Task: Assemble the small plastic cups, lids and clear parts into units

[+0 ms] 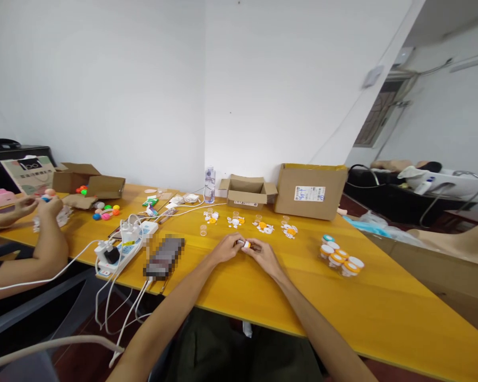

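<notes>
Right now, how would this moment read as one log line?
left hand: holding white-and-orange piece | right hand: same piece | lidded containers: grouped right

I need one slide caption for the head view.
Left hand and right hand hold a small white-and-orange piece over a yellow table.

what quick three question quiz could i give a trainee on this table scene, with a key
1. True or false: a black plug sits in the white power strip.
2. Multiple choice: what do the person's left hand and right hand hold between them?
a) a charging cable
b) a small white-and-orange piece
c) a cardboard flap
3. Fill the gap: seen from the person, the clear bottle stands to the ___ of the small open cardboard box.

Key: 1. True. 2. b. 3. left.
</notes>
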Demonstrator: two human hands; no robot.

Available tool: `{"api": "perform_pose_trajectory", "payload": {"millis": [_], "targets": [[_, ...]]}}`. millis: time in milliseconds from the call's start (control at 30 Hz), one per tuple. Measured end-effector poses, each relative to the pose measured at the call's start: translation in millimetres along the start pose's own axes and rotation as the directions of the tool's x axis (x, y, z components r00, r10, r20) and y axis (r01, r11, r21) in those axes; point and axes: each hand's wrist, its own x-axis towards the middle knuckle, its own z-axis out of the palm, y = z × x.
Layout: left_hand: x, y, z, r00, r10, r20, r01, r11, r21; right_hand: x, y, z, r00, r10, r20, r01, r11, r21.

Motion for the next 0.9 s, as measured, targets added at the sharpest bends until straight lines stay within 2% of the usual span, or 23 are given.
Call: {"api": "perform_pose_trajectory", "payload": {"millis": [900], "targets": [[2.5, -7.4, 3.6, 0.999, -0.039, -0.001, 0.038, 0.997, -0.066, 0.5, -2.2, 0.8, 1.0, 0.029, 0.01, -0.029, 0.999, 0.045]]}}
